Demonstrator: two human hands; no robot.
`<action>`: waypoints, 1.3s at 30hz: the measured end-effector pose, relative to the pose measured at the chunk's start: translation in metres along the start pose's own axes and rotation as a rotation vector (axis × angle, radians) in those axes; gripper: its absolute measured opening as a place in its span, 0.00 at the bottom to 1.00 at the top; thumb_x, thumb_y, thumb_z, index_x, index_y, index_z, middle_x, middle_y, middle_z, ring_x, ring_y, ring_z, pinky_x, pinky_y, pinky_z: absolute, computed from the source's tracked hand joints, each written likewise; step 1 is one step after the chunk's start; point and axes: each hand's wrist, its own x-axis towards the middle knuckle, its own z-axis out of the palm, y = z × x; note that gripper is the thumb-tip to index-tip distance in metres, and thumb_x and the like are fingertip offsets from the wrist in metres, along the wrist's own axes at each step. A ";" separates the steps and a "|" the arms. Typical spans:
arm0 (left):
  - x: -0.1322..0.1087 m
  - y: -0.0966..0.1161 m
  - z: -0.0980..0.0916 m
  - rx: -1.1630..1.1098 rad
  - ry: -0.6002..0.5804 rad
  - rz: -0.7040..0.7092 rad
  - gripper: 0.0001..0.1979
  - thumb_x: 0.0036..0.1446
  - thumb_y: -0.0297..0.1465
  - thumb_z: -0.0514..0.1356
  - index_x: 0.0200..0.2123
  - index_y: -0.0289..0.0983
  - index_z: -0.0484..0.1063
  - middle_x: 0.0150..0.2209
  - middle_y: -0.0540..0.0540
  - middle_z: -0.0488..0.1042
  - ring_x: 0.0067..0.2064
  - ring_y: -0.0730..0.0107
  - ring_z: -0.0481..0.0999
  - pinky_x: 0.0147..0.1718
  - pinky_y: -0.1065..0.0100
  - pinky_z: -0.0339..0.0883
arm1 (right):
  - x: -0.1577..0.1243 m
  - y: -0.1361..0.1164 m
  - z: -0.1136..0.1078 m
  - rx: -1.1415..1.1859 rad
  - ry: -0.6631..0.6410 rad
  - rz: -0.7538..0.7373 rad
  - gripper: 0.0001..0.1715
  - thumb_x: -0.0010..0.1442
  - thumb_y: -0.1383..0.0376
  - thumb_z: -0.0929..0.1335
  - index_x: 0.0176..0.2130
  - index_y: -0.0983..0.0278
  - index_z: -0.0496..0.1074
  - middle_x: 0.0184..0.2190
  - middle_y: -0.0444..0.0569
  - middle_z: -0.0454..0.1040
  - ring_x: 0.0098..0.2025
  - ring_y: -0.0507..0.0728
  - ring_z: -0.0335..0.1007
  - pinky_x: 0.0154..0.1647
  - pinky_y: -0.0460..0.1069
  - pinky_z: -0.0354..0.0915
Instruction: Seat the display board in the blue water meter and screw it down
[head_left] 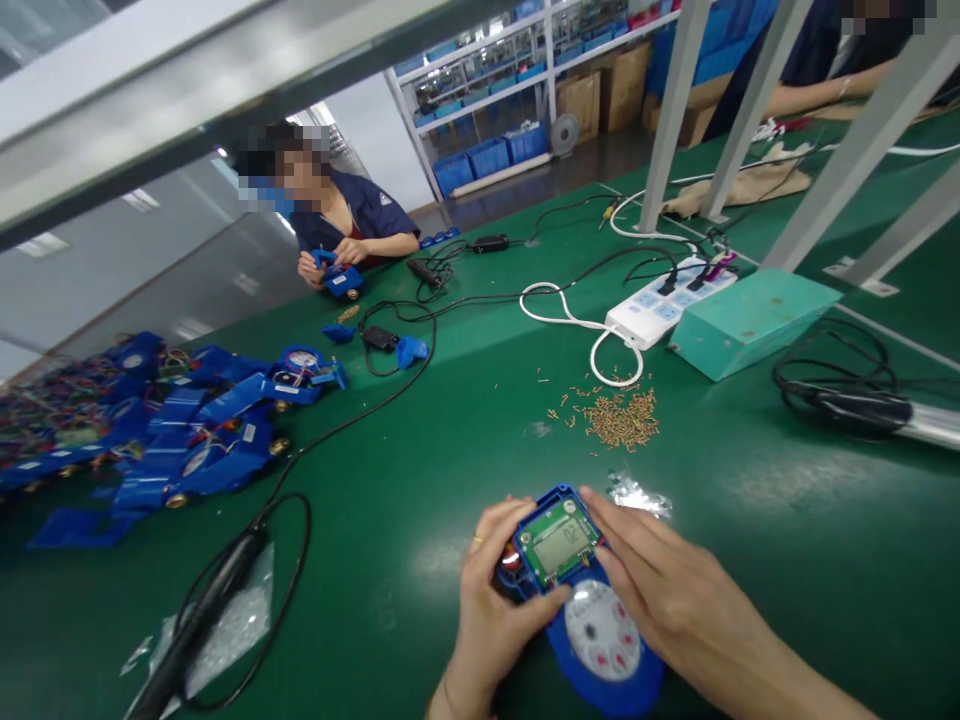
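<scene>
A blue water meter (604,690) rests between my hands at the front of the green table. Its round white dial with red pointers faces up, and above that a green circuit board with a small grey display (564,545) sits in an uncovered housing. My left hand (487,590) grips the housing's left side, its thumb lying near the lower edge of the board. Along the right side, my right hand (667,580) presses its fingers to the housing's edge. Red wires show beside the left fingers. The meter's underside is hidden.
Brass screws (622,418) lie piled ahead, near a white power strip (667,300) and a teal box (757,320). Blue meters (187,430) are heaped at left. A corded electric screwdriver (210,620) lies front left. Across the table, a person (352,225) handles another meter. Metal posts stand right.
</scene>
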 end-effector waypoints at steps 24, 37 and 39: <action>-0.001 0.007 0.013 -0.329 0.046 -0.013 0.31 0.44 0.39 0.73 0.53 0.36 0.75 0.51 0.38 0.77 0.53 0.57 0.76 0.57 0.56 0.69 | -0.031 0.018 -0.004 -0.021 0.004 -0.064 0.28 0.70 0.67 0.64 0.67 0.65 0.62 0.50 0.55 0.78 0.39 0.63 0.81 0.39 0.53 0.73; -0.003 0.007 0.007 -0.321 -0.048 -0.061 0.36 0.48 0.39 0.73 0.60 0.39 0.70 0.56 0.39 0.73 0.56 0.56 0.74 0.59 0.56 0.67 | -0.026 -0.005 -0.013 0.003 -0.043 0.165 0.24 0.70 0.66 0.64 0.64 0.62 0.66 0.54 0.51 0.75 0.45 0.63 0.80 0.48 0.56 0.76; -0.003 0.006 0.008 -0.334 -0.048 -0.060 0.37 0.48 0.38 0.73 0.61 0.41 0.69 0.54 0.40 0.75 0.55 0.57 0.75 0.58 0.55 0.68 | -0.032 0.003 -0.012 0.061 -0.096 0.213 0.24 0.70 0.65 0.63 0.64 0.61 0.66 0.57 0.51 0.72 0.50 0.64 0.78 0.51 0.58 0.76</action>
